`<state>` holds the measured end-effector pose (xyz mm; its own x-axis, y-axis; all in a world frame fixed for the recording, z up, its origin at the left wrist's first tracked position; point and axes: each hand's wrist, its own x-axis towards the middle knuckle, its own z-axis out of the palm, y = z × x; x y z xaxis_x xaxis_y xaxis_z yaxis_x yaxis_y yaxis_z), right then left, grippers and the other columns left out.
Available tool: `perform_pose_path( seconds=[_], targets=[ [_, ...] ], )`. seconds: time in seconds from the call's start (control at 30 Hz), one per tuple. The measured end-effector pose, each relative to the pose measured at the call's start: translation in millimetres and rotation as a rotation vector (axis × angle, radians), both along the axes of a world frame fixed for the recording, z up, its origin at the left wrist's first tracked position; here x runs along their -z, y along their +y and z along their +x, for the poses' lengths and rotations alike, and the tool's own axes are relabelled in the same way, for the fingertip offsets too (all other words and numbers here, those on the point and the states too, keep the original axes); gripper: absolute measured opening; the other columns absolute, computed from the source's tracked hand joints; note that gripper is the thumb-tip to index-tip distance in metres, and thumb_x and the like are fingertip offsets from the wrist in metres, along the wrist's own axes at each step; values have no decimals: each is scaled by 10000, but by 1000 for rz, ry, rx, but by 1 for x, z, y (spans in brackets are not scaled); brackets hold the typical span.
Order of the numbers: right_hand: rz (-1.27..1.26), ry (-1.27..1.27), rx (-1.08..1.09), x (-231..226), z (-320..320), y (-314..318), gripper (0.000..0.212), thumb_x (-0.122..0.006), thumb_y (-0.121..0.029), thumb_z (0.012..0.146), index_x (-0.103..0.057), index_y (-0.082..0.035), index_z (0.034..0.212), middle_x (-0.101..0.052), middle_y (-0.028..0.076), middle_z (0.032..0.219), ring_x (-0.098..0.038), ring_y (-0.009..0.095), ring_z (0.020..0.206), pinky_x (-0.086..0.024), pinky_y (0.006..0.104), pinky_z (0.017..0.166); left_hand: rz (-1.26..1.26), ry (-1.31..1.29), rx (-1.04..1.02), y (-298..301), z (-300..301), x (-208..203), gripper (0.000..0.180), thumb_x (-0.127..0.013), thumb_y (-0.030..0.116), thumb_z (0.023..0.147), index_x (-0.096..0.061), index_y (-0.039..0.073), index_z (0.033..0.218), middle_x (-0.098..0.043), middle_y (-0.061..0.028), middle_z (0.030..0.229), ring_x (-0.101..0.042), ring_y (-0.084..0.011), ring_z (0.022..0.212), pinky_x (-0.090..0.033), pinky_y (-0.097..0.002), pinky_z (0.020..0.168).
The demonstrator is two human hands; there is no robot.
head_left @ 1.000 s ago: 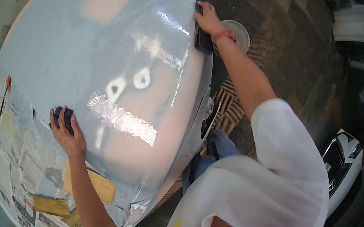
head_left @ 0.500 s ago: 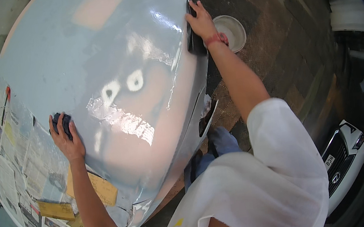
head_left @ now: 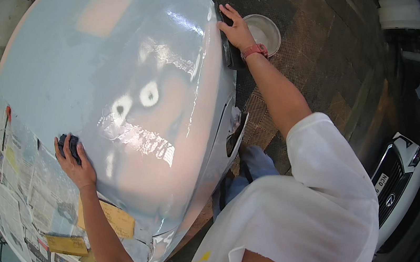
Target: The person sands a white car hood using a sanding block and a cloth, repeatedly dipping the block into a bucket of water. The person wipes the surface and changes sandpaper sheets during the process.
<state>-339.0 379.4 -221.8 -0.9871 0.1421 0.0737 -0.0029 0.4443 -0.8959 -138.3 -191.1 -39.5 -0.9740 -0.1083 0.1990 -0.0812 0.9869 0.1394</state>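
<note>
A large curved car body panel (head_left: 69,70), blue-grey with sanded pinkish patches and two white spots, stretches before me with wet-looking glare. On its left part my left hand (head_left: 78,168) presses a crumpled dark cloth (head_left: 74,149), fingers curled over it. At the panel's far right edge my right hand (head_left: 239,32) grips a long black flat block (head_left: 234,58) held against the side. The hand hides part of that block, and its face against the panel is out of sight. A red watch (head_left: 254,51) is on my right wrist.
Newspaper sheets (head_left: 11,194) cover the left side, with yellow-brown sandpaper pieces (head_left: 67,244) and a thin red-tipped tool (head_left: 8,113) on them. Beyond my right hand stands a round whitish bucket (head_left: 271,35) on the patterned floor mat (head_left: 309,38). A white car front (head_left: 399,180) is at right.
The panel has shifted slightly left in view. My right hand and the black block now sit more over the panel's outer side. My left hand stays on the cloth in nearly the same place.
</note>
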Motion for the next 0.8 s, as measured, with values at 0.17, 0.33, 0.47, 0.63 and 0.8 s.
perform_pose_path(
  seconds=[0.17,0.33,0.47,0.63,0.8],
  targets=[
    [-23,42,-98,-6,91,-20,668,-767,-187,943,-627,-75,1586,-423,230,1759,-435,371,1615,-364,434,1305,-22,-17,-60,-5,15,-4,416,-609,321,1143,-641,166,1528,-427,-189,1711,-462,-445,1534,-417,-549,1253],
    [-78,58,-87,2,35,2,670,-764,-148,946,-622,-101,1600,-428,201,1762,-413,372,1626,-339,457,1322,16,9,-24,-3,5,1,417,-618,331,1132,-653,175,1517,-433,-182,1714,-461,-449,1528,-414,-556,1247],
    [-71,25,-128,7,25,15,677,-758,-110,941,-625,-127,1604,-429,185,1764,-397,372,1635,-334,467,1327,16,17,-16,1,4,1,421,-618,334,1128,-656,164,1512,-442,-182,1710,-469,-451,1520,-411,-557,1245],
    [49,45,-181,-4,87,0,676,-759,-125,941,-624,-131,1603,-434,180,1762,-423,378,1619,-351,471,1322,-9,3,-34,-5,13,-3,413,-605,315,1142,-650,165,1524,-424,-187,1715,-472,-440,1527,-420,-530,1252],
    [13,7,-123,13,-16,25,653,-753,-143,949,-640,-145,1592,-457,170,1750,-419,372,1624,-343,484,1326,30,10,-28,0,2,3,411,-613,329,1133,-660,176,1511,-429,-178,1716,-460,-445,1527,-407,-553,1250]
  ],
)
